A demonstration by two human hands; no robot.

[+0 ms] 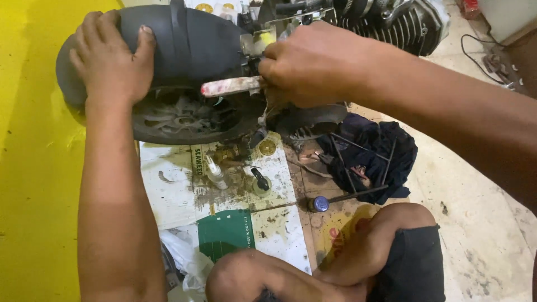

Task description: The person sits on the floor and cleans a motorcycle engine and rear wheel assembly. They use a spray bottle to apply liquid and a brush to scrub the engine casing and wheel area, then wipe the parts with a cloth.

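A dark grey engine cover point(190, 45) with a round finned part point(184, 117) under it lies in front of me on the floor. My left hand point(112, 56) presses flat on the cover's left end, fingers curled over its top edge. My right hand point(313, 64) is closed around a tool with a stained pinkish-white handle point(229, 86) that points left, held against the middle of the engine. The tool's tip is hidden behind my fingers.
A ribbed engine cylinder point(403, 22) lies at the top right. Flattened cardboard point(168, 190) holds small brass parts and a small bottle point(215, 174). A dark cloth point(369, 151) with metal rods, a blue-handled screwdriver point(321, 203), my knees point(251, 277) and a yellow wall point(33, 168) surround it.
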